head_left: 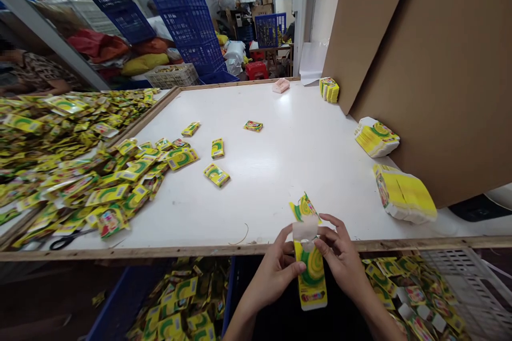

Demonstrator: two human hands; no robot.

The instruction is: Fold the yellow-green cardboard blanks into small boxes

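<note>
My left hand and my right hand both pinch a flat yellow and green carton blank at the near edge of the white table. The blank's upper flap is bent open and stands up between my thumbs. Fingers of both hands are closed on the blank's sides.
A big heap of yellow packets lies at the left, with scissors at its near edge and loose packets mid-table. Stacks of flat cartons lean by cardboard sheets at the right. Bins of packets sit below. A person sits far left.
</note>
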